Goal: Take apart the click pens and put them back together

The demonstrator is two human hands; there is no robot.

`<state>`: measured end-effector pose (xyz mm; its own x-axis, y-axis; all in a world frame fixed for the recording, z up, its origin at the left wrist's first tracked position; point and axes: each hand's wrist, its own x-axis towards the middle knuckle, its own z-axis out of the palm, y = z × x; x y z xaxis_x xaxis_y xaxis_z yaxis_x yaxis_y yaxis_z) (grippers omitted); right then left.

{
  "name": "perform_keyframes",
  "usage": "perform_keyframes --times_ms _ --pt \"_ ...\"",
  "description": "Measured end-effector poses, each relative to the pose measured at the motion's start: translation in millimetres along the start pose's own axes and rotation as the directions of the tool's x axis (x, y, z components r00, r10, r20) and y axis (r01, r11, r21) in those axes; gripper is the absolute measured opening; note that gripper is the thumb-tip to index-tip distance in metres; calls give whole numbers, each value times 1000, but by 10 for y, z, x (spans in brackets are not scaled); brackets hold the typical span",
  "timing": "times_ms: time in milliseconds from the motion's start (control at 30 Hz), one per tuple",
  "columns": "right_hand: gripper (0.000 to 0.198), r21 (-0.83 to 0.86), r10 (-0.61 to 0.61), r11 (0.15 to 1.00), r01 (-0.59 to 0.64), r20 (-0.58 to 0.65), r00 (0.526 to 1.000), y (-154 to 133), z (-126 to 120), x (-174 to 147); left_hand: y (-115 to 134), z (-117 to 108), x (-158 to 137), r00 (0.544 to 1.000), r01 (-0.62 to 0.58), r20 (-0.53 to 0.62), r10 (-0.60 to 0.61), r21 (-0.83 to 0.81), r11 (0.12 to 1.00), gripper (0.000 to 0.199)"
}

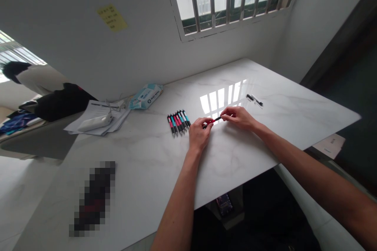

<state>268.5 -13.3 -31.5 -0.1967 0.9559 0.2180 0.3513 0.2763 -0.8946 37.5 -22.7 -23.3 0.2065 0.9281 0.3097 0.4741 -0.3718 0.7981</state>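
Note:
Between my two hands, just above the white marbled table (235,153), is a red and black pen (212,120). My left hand (200,131) is closed round its red barrel. The fingers of my right hand (238,117) pinch its black end; whether that end is a separate piece I cannot tell. Left of my left hand lies a row of several pens (178,122) with red, teal and white barrels, side by side. Beyond my right hand are some loose black and clear pen parts (255,100), too small to tell apart.
A blue and white wipes packet (146,97) lies by the wall. Papers (122,119) with a white device (96,122) on top are further left. A pixelated dark object (94,200) is at front left. Another person (50,86) is beyond the table's left end.

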Motion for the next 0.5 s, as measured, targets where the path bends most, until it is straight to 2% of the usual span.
perform_keyframes --times_ms 167,500 --pt "28 1 -6 1000 6 7 1000 -18 0 -4 -3 -1 -1 1000 -9 -1 9 -8 1000 14" --pt "34 -113 -20 993 21 8 1000 -46 -2 -5 -37 10 4 999 -36 4 36 -39 999 13"
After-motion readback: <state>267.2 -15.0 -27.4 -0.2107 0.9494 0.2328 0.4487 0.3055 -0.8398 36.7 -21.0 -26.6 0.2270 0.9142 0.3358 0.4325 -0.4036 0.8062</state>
